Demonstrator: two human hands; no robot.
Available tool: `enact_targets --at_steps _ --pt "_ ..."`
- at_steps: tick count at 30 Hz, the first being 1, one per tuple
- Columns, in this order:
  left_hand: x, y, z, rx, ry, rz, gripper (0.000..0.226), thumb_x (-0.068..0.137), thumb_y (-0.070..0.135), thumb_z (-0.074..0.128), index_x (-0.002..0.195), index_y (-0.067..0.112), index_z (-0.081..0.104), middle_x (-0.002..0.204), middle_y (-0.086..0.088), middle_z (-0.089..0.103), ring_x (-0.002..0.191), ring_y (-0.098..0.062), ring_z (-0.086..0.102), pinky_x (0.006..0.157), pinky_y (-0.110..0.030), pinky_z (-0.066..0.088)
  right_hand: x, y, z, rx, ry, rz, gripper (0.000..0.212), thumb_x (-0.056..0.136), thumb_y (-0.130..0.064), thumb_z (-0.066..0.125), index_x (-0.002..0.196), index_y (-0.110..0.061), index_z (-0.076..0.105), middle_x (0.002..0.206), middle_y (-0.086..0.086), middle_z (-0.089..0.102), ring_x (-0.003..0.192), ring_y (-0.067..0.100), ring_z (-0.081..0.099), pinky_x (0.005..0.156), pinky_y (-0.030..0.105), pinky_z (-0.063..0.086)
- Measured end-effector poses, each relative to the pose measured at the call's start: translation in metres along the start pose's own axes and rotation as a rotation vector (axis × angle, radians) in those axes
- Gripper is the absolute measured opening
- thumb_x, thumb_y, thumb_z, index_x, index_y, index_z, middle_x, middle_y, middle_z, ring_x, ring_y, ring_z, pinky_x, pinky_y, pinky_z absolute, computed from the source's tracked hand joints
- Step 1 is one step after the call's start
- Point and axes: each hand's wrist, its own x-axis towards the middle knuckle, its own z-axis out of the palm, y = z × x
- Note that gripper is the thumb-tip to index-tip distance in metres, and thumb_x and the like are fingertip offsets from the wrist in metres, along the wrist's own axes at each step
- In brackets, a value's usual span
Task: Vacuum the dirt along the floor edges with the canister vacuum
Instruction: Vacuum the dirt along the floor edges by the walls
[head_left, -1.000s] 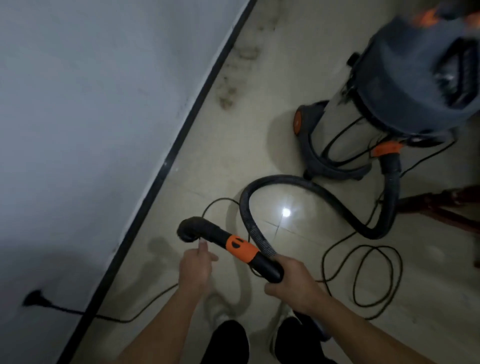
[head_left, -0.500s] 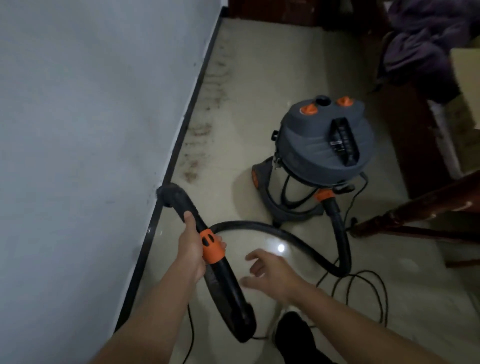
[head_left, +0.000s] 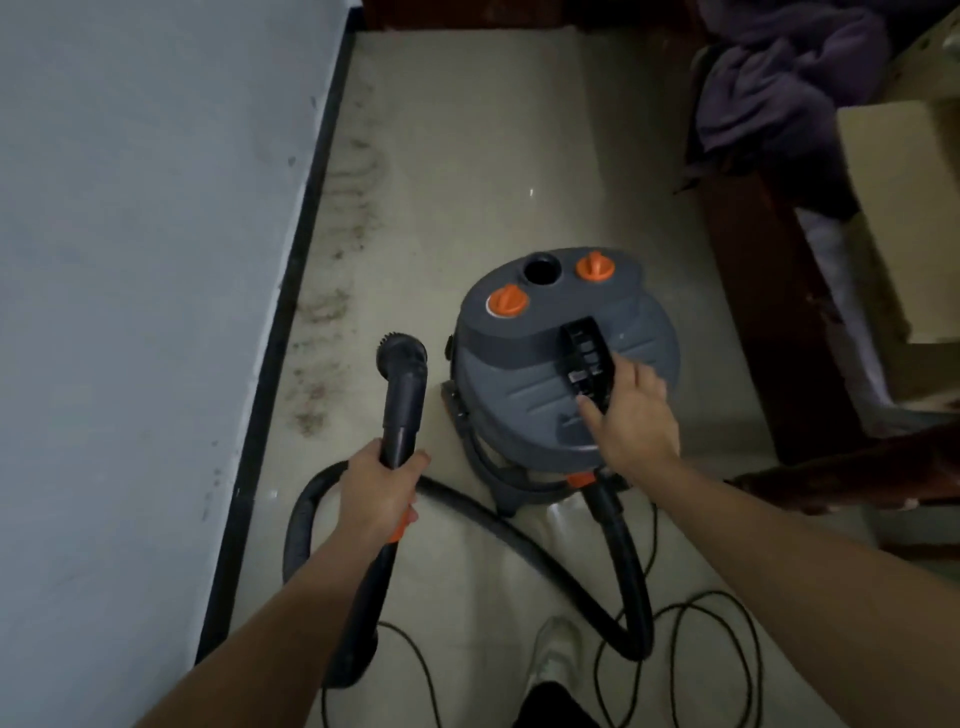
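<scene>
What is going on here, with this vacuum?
A person is getting ready to clean. The left hand grips the hose near its nozzle, held off the floor. The right hand is on the handle on top of the vacuum; whether it grips is unclear. Dirt lies along the wall, not yet cleaned.

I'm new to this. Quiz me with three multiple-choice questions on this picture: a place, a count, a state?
1. Where is the dirt? A) along the baseboard B) on the purple cloth C) under the shoe
2. How many orange knobs top the canister vacuum? A) one B) two C) four
3. The right hand is: A) hanging idle B) gripping the carry handle C) holding the cord
Answers: A, specks trail beside the wall; B, two flank the lid's hole; B, it clasps the handle while the left hand holds the wand.
</scene>
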Motion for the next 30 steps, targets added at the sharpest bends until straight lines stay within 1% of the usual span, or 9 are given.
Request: enact_targets --at_steps 3,6,9,12,15,17,21,24,30 --pt "0.025 0.029 0.026 0.076 -0.038 0.035 0.021 0.086 0.021 0.071 0.085 0.007 0.055 0.062 -0.014 0.051 0.050 -0.024 0.050 0.046 -0.032 0.048 0.030 0.001 0.007 0.087 -0.076 0.031 0.069 0.096 -0.053 0.045 0.149 -0.013 0.025 0.142 0.016 0.044 0.129 0.035 0.042 0.096 0.047 0.046" --pt "0.049 0.051 0.040 0.139 -0.039 0.074 0.026 0.085 0.026 0.072 0.084 0.007 0.053 0.065 -0.016 0.053 0.046 -0.024 0.051 0.045 -0.033 0.050 0.051 0.000 0.010 0.204 -0.072 0.048 0.061 0.096 -0.056 0.042 0.138 -0.013 0.033 0.113 0.017 0.063 0.100 0.039 0.060 0.077 0.046 0.050" --pt "0.074 0.068 0.049 0.130 -0.036 0.086 0.033 0.084 0.032 0.073 0.090 0.006 0.055 0.067 -0.017 0.057 0.045 -0.022 0.053 0.039 -0.028 0.042 0.063 0.001 0.014 0.202 -0.062 0.041 0.056 0.095 -0.057 0.041 0.131 -0.014 0.036 0.095 0.015 0.065 0.087 0.038 0.061 0.073 0.044 0.049" --pt "0.093 0.086 0.064 0.106 -0.050 0.119 0.033 0.081 0.036 0.075 0.092 0.011 0.055 0.073 -0.013 0.063 0.056 -0.027 0.061 0.045 -0.029 0.047 0.076 -0.001 0.017 0.144 -0.031 0.037 0.059 0.094 -0.060 0.038 0.133 -0.016 0.037 0.093 0.015 0.067 0.086 0.039 0.062 0.071 0.044 0.049" --pt "0.113 0.107 0.082 0.091 -0.033 0.159 0.031 0.081 0.029 0.077 0.098 0.012 0.056 0.082 -0.005 0.065 0.065 -0.024 0.066 0.053 -0.027 0.055 0.102 -0.009 0.015 0.077 0.002 0.035 0.056 0.095 -0.060 0.039 0.133 -0.018 0.038 0.094 0.017 0.068 0.085 0.041 0.063 0.070 0.043 0.046" --pt "0.133 0.118 0.088 0.094 -0.008 0.139 0.032 0.080 0.023 0.077 0.101 0.012 0.056 0.085 -0.006 0.066 0.067 -0.024 0.069 0.065 -0.037 0.059 0.124 -0.016 0.012 0.037 0.013 0.039 0.055 0.095 -0.058 0.040 0.133 -0.018 0.039 0.093 0.018 0.068 0.085 0.041 0.063 0.068 0.042 0.043" --pt "0.191 0.144 0.094 0.120 0.075 0.131 0.031 0.074 0.021 0.077 0.094 0.016 0.053 0.084 -0.010 0.067 0.072 -0.030 0.068 0.071 -0.048 0.058 0.173 -0.031 0.004 -0.006 0.041 0.041 0.056 0.095 -0.058 0.041 0.133 -0.017 0.039 0.090 0.019 0.067 0.082 0.041 0.063 0.064 0.039 0.038" --pt "0.227 0.168 0.106 0.177 0.100 0.174 0.033 0.069 0.030 0.075 0.091 0.019 0.053 0.083 -0.006 0.066 0.075 -0.030 0.067 0.073 -0.047 0.057 0.214 -0.036 0.001 -0.022 0.080 0.063 0.056 0.095 -0.058 0.042 0.132 -0.015 0.040 0.088 0.021 0.066 0.082 0.043 0.062 0.064 0.041 0.039" --pt "0.280 0.217 0.147 0.202 0.050 0.166 0.040 0.073 0.026 0.080 0.100 0.017 0.052 0.091 -0.003 0.063 0.086 -0.029 0.065 0.080 -0.044 0.055 0.287 -0.032 -0.012 -0.002 0.165 0.143 0.059 0.094 -0.058 0.042 0.132 -0.012 0.040 0.080 0.020 0.064 0.076 0.043 0.061 0.060 0.039 0.040"
